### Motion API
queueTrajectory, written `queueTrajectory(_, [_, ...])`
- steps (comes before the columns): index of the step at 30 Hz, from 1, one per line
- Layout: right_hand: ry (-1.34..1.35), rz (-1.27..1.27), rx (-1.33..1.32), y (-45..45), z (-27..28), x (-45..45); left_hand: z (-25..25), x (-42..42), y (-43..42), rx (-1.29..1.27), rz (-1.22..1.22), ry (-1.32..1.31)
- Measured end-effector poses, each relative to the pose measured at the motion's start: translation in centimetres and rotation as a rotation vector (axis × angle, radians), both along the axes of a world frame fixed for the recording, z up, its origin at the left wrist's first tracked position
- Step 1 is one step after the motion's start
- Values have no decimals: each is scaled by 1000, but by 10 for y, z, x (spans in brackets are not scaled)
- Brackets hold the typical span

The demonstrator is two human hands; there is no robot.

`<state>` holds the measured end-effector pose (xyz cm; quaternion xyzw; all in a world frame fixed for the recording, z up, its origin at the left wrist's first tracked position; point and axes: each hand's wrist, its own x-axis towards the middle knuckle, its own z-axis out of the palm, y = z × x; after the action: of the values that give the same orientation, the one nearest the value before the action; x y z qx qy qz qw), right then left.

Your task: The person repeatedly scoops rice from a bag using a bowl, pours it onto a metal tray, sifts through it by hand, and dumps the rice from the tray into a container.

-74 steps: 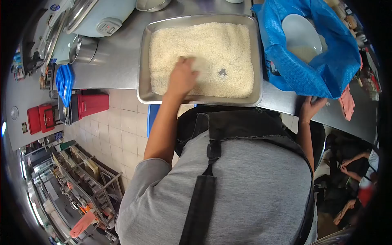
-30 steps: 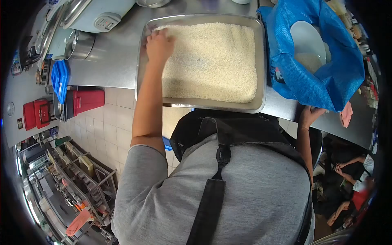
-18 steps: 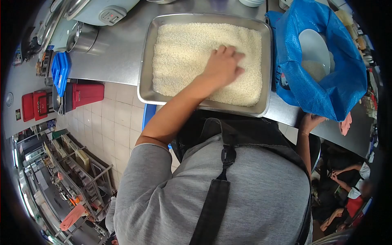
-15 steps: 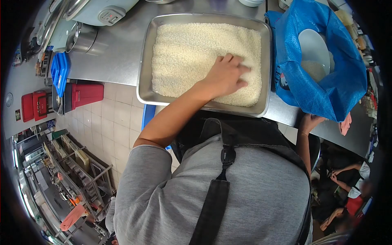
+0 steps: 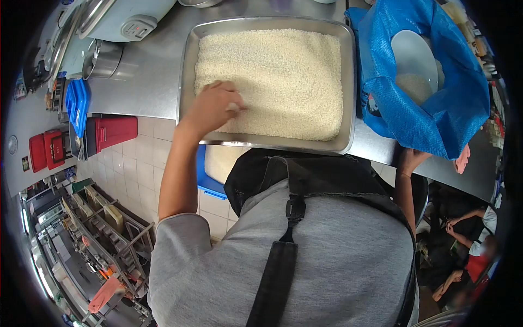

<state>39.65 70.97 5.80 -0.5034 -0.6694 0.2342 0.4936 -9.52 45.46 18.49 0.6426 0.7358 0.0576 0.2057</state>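
Note:
A rectangular steel tray (image 5: 348, 98) holds a broad layer of uncooked white rice (image 5: 278, 82). My left hand (image 5: 217, 106) is over the left part of that layer, palm down, its fingers bent and apart at the rice surface; they hold nothing I can see. To the right of the tray stands a blue woven sack (image 5: 389, 82), its mouth wide, with a white bowl (image 5: 411, 52) and some rice inside. My right hand (image 5: 412, 159) is at the counter's front edge, just below the sack. The sack hides its fingers.
A steel counter (image 5: 144, 82) carries the tray, a rice cooker (image 5: 136, 27) and a steel pot (image 5: 106, 57) at the back left. Below the tray is a blue bin (image 5: 210, 185) with rice. A red bin (image 5: 117, 133) stands left; another person (image 5: 474, 234) is at lower right.
My left hand has swept from the right part of the rice to the left part, and the rice surface looks smoother on the right. My right hand has stayed by the sack.

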Motion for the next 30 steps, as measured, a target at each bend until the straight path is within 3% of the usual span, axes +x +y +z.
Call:
queueTrajectory(4, [-4,-13,26,1,-3,2,24,0,9,-9,181,132])
queueTrajectory(9, [42,1,14,0,-2,-1,4,68,70,359,-158,-100])
queueTrajectory(14, [-141,-61,39,-1,6,-3,-22,152,98,310,-469,-251])
queueTrajectory(17, [13,6,12,-3,7,-6,-28,132,93,273,-520,-205])
queueTrajectory(21, [10,3,19,3,-9,6,-21,73,62,189,-360,-147])
queueTrajectory(23, [-36,-1,19,5,-17,13,4,49,50,16,-238,-37])
queueTrajectory(26, [-32,-23,57,5,-16,9,24,28,46,-10,-117,-19])
queueTrajectory(30, [-29,-39,50,4,-12,6,24,48,85,209,-172,-66])
